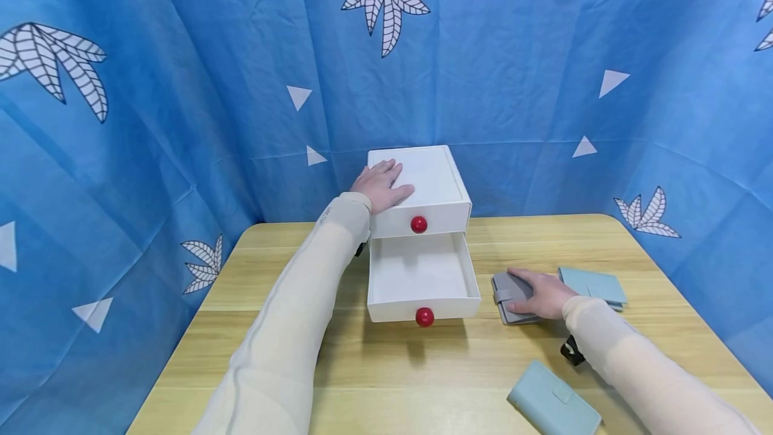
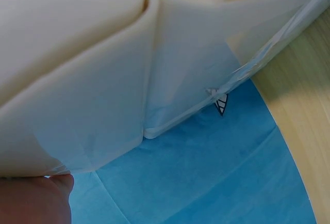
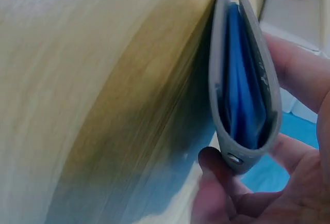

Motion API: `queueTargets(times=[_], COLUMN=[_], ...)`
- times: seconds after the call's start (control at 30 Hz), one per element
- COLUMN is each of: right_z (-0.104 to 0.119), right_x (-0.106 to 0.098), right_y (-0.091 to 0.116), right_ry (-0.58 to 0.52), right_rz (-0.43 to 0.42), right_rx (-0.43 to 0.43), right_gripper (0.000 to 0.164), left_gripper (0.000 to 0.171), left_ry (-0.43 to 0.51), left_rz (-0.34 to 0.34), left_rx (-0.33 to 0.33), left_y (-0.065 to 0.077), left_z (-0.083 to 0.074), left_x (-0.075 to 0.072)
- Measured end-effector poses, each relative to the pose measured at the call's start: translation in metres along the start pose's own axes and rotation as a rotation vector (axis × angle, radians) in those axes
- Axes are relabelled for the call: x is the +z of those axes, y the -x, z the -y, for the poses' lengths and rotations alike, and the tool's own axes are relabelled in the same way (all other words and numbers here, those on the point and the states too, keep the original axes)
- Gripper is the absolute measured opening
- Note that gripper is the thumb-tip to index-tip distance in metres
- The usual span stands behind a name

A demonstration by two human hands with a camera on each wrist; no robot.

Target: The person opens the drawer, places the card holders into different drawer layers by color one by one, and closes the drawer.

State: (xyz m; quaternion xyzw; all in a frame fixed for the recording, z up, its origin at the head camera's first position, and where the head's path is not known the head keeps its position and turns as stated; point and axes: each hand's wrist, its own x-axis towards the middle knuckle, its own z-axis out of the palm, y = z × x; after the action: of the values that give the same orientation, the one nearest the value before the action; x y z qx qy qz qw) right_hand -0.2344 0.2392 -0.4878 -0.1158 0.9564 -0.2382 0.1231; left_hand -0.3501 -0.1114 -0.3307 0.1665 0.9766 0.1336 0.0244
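My left hand (image 1: 382,186) lies with fingers spread on the top of a small white two-drawer cabinet (image 1: 437,176). The cabinet's lower drawer (image 1: 392,311) is pulled out and the upper one is closed; both have red round knobs. In the left wrist view, part of the left hand (image 2: 33,201) shows at the edge of the white cabinet (image 2: 93,110). To the right of the drawer, my right hand (image 1: 546,295) grips a grey wallet (image 1: 502,297) from above. Up close, the wallet (image 3: 219,79) shows blue inner sleeves, with the right hand's fingers (image 3: 294,152) around its snap-button edge.
A light blue wallet (image 1: 592,284) lies behind the right wrist. Another light blue wallet (image 1: 552,401) with a strap lies nearer the front. The wooden table (image 1: 386,381) is bordered by a blue patterned curtain (image 1: 513,52) at the back and sides.
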Motion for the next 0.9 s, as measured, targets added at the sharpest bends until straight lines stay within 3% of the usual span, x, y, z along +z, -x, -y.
queueTargets(times=[0.27, 0.6, 0.9], right_z=[-0.007, -0.025, -0.033], right_x=[-0.003, -0.002, -0.004], right_y=[0.003, 0.005, 0.008], right_ry=[-0.139, -0.510, -0.675], right_rz=[0.007, 0.070, 0.127], right_rx=[-0.031, -0.028, -0.024], right_gripper=[0.080, 0.072, 0.071], left_gripper=[0.075, 0.075, 0.076], left_ry=[-0.003, -0.010, -0.010], left_rz=[-0.001, -0.004, -0.005], left_rx=[-0.009, -0.009, -0.013], left_y=[0.000, -0.001, -0.001], left_z=[0.000, 0.000, 0.000], left_x=[0.000, 0.001, 0.002])
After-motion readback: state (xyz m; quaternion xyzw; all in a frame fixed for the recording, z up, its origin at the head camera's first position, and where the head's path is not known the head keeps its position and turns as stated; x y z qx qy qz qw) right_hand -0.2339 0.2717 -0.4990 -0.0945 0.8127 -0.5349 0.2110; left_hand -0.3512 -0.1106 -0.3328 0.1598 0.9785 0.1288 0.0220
